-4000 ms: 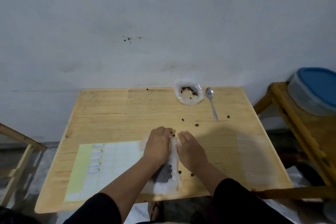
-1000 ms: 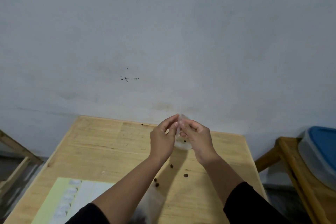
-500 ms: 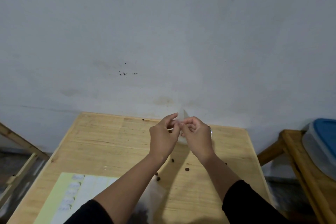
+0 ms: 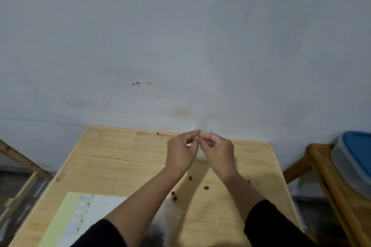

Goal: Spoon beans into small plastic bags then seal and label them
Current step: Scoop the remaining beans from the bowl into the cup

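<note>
Both hands are raised over the far part of the wooden table. My left hand and my right hand meet at the fingertips and pinch a thin, faint translucent piece, apparently clear plastic; I cannot tell exactly what it is. A small clear bag with dark beans lies on the table between my forearms, partly hidden. A sheet of white labels lies at the near left. A bit of white plastic shows behind my hands. The spoon is hidden.
Loose beans are scattered mid-table, and one lies at the far edge. A blue-lidded tub sits on a wooden stand to the right. A wooden frame stands left. A grey wall is close behind.
Four seconds ago both hands pressed the bean bag flat on the table; now they are lifted, pinching the thin piece. The view has tilted up. Over the last second they barely moved.
</note>
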Action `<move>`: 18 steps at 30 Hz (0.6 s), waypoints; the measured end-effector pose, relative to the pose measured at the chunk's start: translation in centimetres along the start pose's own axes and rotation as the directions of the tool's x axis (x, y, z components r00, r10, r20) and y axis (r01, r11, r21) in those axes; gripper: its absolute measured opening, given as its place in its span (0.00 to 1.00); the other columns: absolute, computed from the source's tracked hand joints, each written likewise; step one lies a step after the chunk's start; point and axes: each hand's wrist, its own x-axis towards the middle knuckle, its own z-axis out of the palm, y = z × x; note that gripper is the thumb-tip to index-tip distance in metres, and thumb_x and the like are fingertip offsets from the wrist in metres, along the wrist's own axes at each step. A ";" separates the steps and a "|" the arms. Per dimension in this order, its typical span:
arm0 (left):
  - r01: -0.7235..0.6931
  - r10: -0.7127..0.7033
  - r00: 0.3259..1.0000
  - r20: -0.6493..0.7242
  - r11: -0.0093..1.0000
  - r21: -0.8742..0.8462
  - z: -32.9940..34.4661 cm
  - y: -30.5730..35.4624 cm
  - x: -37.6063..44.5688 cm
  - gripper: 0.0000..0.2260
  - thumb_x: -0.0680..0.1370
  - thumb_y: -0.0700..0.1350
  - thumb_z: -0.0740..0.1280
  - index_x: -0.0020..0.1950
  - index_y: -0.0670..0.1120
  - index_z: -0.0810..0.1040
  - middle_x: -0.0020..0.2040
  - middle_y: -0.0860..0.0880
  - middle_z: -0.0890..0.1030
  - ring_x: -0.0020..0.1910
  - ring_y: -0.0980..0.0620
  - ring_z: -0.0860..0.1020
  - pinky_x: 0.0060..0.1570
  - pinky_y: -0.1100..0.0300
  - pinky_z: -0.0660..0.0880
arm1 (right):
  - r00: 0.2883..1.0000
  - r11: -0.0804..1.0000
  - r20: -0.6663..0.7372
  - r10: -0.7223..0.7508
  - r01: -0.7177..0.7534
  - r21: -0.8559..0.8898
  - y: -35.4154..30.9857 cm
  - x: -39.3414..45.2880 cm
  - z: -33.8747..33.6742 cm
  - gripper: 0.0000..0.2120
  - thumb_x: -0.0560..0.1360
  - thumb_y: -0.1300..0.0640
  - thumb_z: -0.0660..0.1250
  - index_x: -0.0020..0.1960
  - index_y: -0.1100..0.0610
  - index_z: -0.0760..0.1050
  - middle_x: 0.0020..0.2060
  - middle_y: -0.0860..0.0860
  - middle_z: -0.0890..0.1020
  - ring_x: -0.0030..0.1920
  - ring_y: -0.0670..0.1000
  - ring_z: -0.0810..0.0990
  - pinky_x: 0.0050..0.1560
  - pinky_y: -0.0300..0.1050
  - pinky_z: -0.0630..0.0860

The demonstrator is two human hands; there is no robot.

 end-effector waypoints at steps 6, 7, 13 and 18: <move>0.005 -0.005 1.000 -0.008 1.000 0.001 0.3 -0.5 -0.3 0.11 0.75 0.39 0.69 0.56 0.47 0.82 0.48 0.51 0.84 0.42 0.62 0.79 0.46 0.78 0.70 | 0.998 0.998 -0.005 0.064 -0.063 0.024 0.2 0.1 -0.1 0.02 0.71 0.61 0.71 0.42 0.55 0.81 0.34 0.44 0.82 0.37 0.42 0.80 0.39 0.28 0.75; 0.010 -0.010 1.000 -0.014 1.000 0.001 0.3 -0.6 -0.3 0.11 0.75 0.38 0.68 0.56 0.48 0.82 0.47 0.50 0.84 0.42 0.60 0.80 0.46 0.76 0.72 | 0.998 0.998 -0.003 0.062 -0.062 0.014 0.3 0.2 -0.1 0.03 0.72 0.62 0.71 0.43 0.55 0.81 0.34 0.45 0.81 0.38 0.42 0.80 0.39 0.27 0.75; 0.010 -0.004 0.997 -0.082 0.998 0.063 0.6 -0.7 -0.4 0.12 0.74 0.36 0.66 0.53 0.48 0.83 0.41 0.49 0.83 0.39 0.56 0.79 0.43 0.76 0.70 | 1.000 0.996 -0.026 0.012 -0.014 -0.088 0.5 0.2 0.3 0.06 0.73 0.64 0.68 0.47 0.56 0.81 0.34 0.45 0.80 0.35 0.37 0.78 0.37 0.23 0.72; 0.039 -0.033 0.993 -0.111 0.998 0.052 0.8 -0.4 -0.6 0.13 0.74 0.35 0.65 0.53 0.48 0.83 0.40 0.51 0.83 0.40 0.57 0.79 0.46 0.71 0.73 | 0.998 0.982 -0.047 -0.042 0.032 -0.186 0.6 0.2 1.2 0.09 0.73 0.64 0.66 0.47 0.55 0.82 0.37 0.52 0.81 0.34 0.44 0.78 0.37 0.23 0.69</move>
